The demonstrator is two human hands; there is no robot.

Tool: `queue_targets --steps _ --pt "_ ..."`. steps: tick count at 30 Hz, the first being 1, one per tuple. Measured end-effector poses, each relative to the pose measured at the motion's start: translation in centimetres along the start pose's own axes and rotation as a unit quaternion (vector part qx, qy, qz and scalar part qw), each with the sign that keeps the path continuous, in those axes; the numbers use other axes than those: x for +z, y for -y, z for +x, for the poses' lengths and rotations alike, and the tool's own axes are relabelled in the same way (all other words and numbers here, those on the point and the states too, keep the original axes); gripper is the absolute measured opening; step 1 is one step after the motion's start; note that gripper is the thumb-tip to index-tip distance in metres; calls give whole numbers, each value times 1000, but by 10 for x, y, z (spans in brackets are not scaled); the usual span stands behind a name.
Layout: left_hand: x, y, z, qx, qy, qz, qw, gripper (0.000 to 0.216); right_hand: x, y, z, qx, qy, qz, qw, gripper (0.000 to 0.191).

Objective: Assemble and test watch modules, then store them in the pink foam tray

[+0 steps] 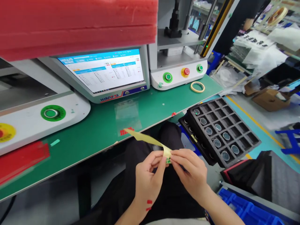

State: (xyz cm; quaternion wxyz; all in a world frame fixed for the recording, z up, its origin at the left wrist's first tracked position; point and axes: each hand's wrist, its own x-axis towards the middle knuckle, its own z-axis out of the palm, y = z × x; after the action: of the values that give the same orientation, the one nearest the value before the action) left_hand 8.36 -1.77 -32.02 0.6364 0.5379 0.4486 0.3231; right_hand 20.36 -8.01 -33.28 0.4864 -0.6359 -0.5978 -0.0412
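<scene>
Over my lap, both hands meet on a yellowish paper strip that curls up and left toward the bench edge. My left hand pinches the strip's near end with thumb and forefinger; two small red stickers sit on its wrist. My right hand pinches the same end from the right, where a small green sticker shows between the fingertips. A clear plastic bag with red stickers at its lower edge lies on the green bench mat just beyond the strip.
A monitor stands behind the bag. White machines with green and red buttons flank it, left and right. A tape roll lies on the mat. A black compartment tray with round parts sits at my right. Red foam hangs overhead.
</scene>
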Motion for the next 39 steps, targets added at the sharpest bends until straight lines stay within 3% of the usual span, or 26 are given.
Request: queue_targets --steps 6,14,23,32,39 --pt "-5 -2 -7 16 -1 85 996 21 -7 2 -6 -48 25 -37 998 18" --pt "-1 -4 -4 41 26 105 993 19 -8 -4 -13 -53 17 -53 997 16" --pt "3 -8 -5 103 11 149 983 17 -6 -3 -13 -76 -21 -73 994 17" --pt "0 -1 -3 24 24 86 996 23 -5 0 -15 -71 -23 -61 995 14" --pt "-1 3 -2 38 27 95 994 25 -2 -4 -17 -70 -17 -66 995 18"
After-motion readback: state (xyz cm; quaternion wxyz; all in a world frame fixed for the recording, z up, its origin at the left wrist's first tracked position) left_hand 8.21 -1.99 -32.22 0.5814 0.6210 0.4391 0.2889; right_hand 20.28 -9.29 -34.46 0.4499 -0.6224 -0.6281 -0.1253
